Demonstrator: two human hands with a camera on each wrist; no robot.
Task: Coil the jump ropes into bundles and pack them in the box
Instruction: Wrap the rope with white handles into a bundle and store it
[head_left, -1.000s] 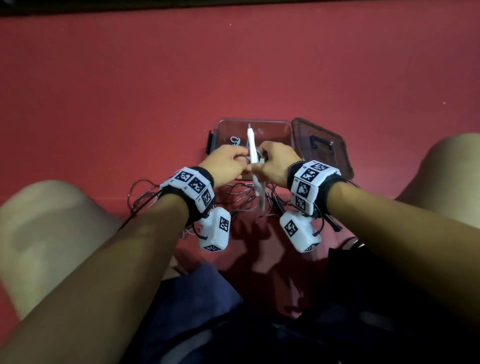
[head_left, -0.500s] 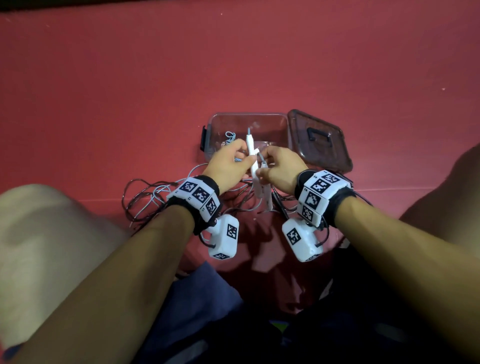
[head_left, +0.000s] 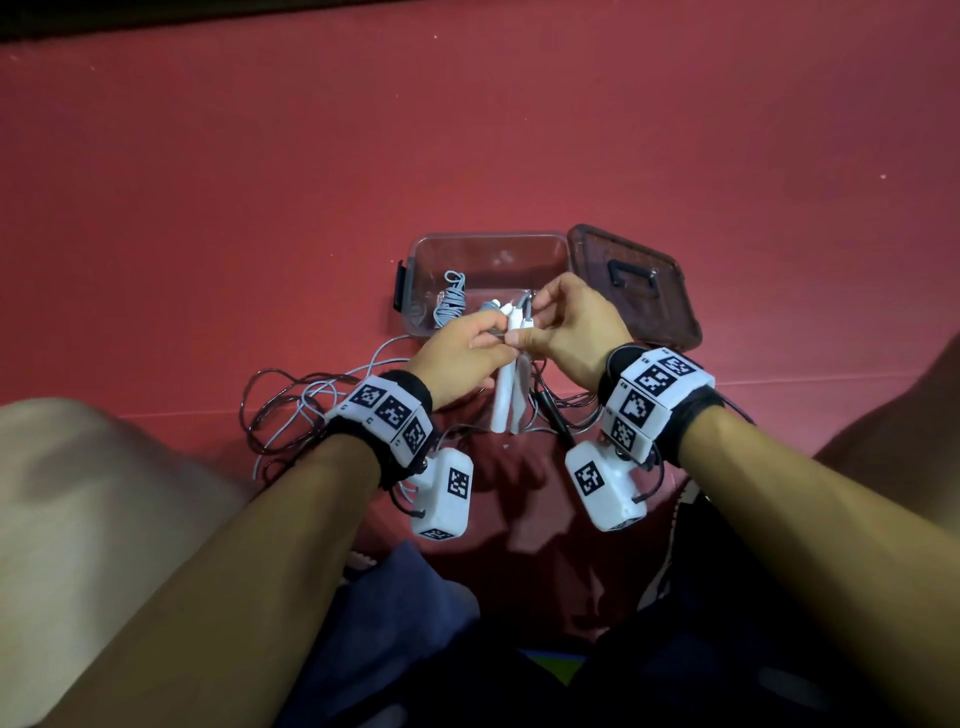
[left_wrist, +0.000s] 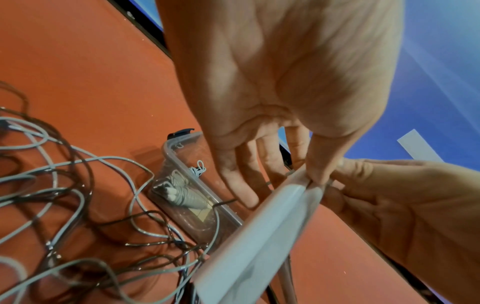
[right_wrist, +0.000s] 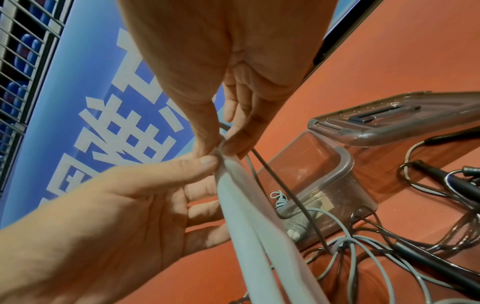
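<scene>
Two white jump-rope handles (head_left: 506, 400) hang side by side in front of the clear box (head_left: 415, 249). My left hand (head_left: 485, 340) and right hand (head_left: 535, 322) both pinch them at their top ends, where the grey cord comes out. The left wrist view shows my left hand (left_wrist: 317, 176) pinching the handles (left_wrist: 259, 236); in the right wrist view the thumb and forefinger of my right hand (right_wrist: 221, 144) pinch the handles (right_wrist: 249, 226). A coiled grey rope bundle (head_left: 449, 306) lies in the box. Loose grey and dark cords (head_left: 291, 405) lie tangled on the floor at the left.
The box lid (head_left: 634, 286) lies open side up, touching the box's right side. A black rope handle (head_left: 553, 415) lies on the red floor below my right hand, with more black handles (right_wrist: 441, 185) nearby. My knees flank the area.
The white handles stood well above my hands a second ago. Now both hands pinch them near their top ends, and they hang lower and tilted.
</scene>
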